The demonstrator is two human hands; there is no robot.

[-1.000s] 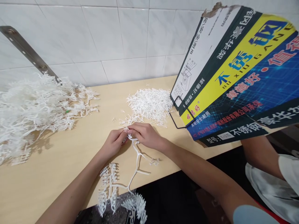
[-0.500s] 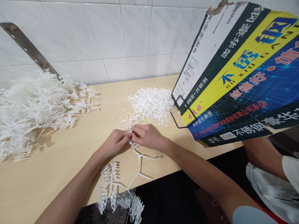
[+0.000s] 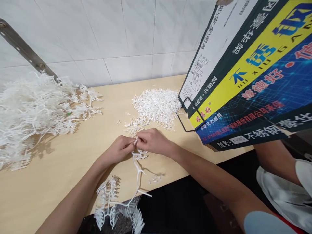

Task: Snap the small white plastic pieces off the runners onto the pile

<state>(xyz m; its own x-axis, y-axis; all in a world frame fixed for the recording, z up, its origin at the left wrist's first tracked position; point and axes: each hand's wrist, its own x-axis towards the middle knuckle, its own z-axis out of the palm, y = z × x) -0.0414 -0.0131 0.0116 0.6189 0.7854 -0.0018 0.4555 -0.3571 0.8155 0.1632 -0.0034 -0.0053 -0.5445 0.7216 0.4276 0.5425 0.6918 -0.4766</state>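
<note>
Both hands meet above the wooden table, fingertips pinched on a white branched plastic piece [image 3: 138,172]. My left hand [image 3: 120,149] grips its upper end from the left. Close against it, my right hand [image 3: 154,141] pinches the same end from the right; the exact tips between the fingers are hidden. The piece's stem runs down toward the table's front edge, where its bristly clusters hang over. Just beyond my hands lies a heap of small white bits [image 3: 158,107], with looser bits on its near side.
At the left is a large tangle of white branched pieces [image 3: 36,107]. A printed cardboard box [image 3: 243,81] with a black wire loop [image 3: 186,130] stands at the right. Another person's arm [image 3: 275,159] shows below it. A metal bracket [image 3: 26,48] crosses the tiled wall.
The branched piece's stem and hanging clusters have shifted left and slightly down. Both hands remain together, still pinching. The view has moved slightly.
</note>
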